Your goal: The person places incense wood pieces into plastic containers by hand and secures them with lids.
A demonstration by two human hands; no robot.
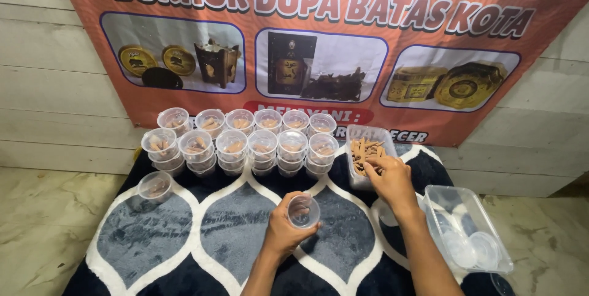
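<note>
Many filled cups point(245, 142) beyond hands.

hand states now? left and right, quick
Left hand: closed around a small clear cup.
Right hand: reaching into the clear tub of brown cones; whether it grips any cannot be told.

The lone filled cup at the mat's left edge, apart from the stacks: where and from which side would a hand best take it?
Probably from above or from its open near side, fingers around the rim of the lone cup. It stands upright and lidless with mat free around it; the stacked cups crowd only its far side.
</note>
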